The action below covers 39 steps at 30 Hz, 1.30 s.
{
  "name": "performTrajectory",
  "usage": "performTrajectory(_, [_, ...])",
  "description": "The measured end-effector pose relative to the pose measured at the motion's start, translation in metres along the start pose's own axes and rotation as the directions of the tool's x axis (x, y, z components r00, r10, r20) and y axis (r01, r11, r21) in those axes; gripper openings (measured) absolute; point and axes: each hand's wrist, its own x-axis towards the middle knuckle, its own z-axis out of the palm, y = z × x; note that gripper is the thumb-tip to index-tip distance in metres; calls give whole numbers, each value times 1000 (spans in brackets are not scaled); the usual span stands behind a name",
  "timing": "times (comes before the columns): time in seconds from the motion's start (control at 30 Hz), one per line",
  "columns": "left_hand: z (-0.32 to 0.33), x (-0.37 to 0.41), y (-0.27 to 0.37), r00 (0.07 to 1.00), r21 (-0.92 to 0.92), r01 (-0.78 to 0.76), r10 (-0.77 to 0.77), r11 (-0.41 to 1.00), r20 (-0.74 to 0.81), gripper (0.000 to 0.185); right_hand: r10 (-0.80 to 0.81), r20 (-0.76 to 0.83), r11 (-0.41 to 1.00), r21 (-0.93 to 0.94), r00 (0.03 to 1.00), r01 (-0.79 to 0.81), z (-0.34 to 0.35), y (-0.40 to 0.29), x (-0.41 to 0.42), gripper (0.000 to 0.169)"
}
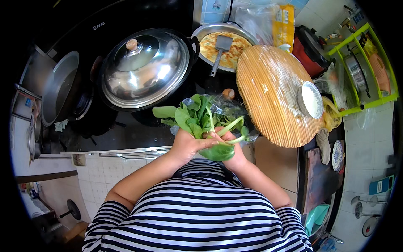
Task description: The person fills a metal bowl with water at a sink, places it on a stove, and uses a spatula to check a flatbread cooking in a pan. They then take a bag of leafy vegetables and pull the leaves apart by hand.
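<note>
Leafy greens (192,118) with pale stalks are gripped between both hands in front of my striped top. My left hand (185,144) is closed around the bunch from the left, thumb pointing right. From the right, my right hand (236,154) grips the pale stems (232,126), and one broad leaf (217,152) hangs down between the hands. The fingers partly hide one another and the stalks. Just beyond the hands, a clear plastic bag (231,105) with more greens in it lies on the dark counter.
A lidded wok (148,78) stands on the stove at left. Behind sits a steel basin (201,33) holding a flatbread (209,44) and a spatula (223,47). At right, a floury round board (270,94) overhangs the counter edge, bearing a bowl of white powder (311,100). An eggshell (229,93) lies nearby.
</note>
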Motion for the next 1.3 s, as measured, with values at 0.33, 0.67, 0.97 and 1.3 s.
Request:
performTrajectory(0.33, [-16,3,-5,983,-324,183,-175,928,54,11,13,224,952,-300,975,56,-5,-18,-7,17])
performTrajectory(0.67, [-35,11,4,965,-453,260,-248,853,88,9,-179,479,298,-806,859,512,-26,-26,2,14])
performTrajectory(0.97, [-57,0,9,976,-306,81,-138,949,-168,16,-252,139,160,-970,958,183,-29,-60,-4,10])
performTrajectory(1.3, [-70,-25,8,938,-333,51,-159,942,-308,15,-169,-79,699,-712,982,63,-40,-82,0,13])
